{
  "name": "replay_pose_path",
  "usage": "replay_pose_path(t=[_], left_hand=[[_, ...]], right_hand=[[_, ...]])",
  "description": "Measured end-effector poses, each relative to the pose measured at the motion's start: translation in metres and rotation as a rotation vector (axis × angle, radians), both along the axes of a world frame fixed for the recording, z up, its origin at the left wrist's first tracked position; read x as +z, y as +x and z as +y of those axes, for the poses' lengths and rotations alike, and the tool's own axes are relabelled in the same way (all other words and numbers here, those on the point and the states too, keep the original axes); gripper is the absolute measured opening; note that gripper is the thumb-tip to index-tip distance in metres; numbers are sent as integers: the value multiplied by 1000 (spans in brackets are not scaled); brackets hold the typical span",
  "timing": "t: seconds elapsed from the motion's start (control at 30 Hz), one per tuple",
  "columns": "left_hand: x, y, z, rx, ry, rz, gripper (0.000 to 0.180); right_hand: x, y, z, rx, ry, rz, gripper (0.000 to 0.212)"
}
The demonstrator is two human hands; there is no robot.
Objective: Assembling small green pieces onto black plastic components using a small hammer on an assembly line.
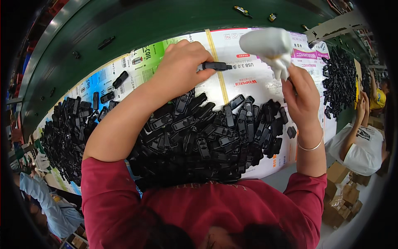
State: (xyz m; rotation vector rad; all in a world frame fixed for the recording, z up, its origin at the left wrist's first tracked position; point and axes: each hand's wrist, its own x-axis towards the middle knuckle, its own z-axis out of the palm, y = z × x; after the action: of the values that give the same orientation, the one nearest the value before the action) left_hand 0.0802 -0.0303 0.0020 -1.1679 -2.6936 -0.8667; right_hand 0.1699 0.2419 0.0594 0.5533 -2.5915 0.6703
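Note:
My left hand (184,62) is closed on a small black plastic device (214,66), pinched between thumb and fingers. The device lies on its side over the printed sheet, its narrow end pointing right. In my right hand (304,93) is a mallet (267,43), its head wrapped in white cloth and its handle mostly hidden by my fingers. The mallet head is raised, up and right of the black device and apart from it. Below both hands spreads a large heap of similar black plastic devices (203,145).
Printed cardboard sheets (242,85) cover the bench, with a yellow tape strip (222,83) across them. A green conveyor belt (166,18) runs beyond, bearing a few small parts. Another black heap (342,79) lies right. Co-workers (360,145) sit at both sides; cardboard boxes (342,195) stand at lower right.

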Motion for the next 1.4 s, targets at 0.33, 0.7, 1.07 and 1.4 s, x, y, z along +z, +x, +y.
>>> replay_pose_path(t=[0.33,0.7,1.07,1.4], left_hand=[[1,0,1,-15,19,27,21],[10,-61,-81,417,-149,47,29],[0,-109,-19,178,-175,259,37],[-10,-144,33,83,-210,107,32]], right_hand=[[-18,4,-7,71,242,-138,43],[-17,5,23,9,92,-198,22],[-11,15,-29,166,-19,-395,14],[-36,-13,2,92,344,137,22]])
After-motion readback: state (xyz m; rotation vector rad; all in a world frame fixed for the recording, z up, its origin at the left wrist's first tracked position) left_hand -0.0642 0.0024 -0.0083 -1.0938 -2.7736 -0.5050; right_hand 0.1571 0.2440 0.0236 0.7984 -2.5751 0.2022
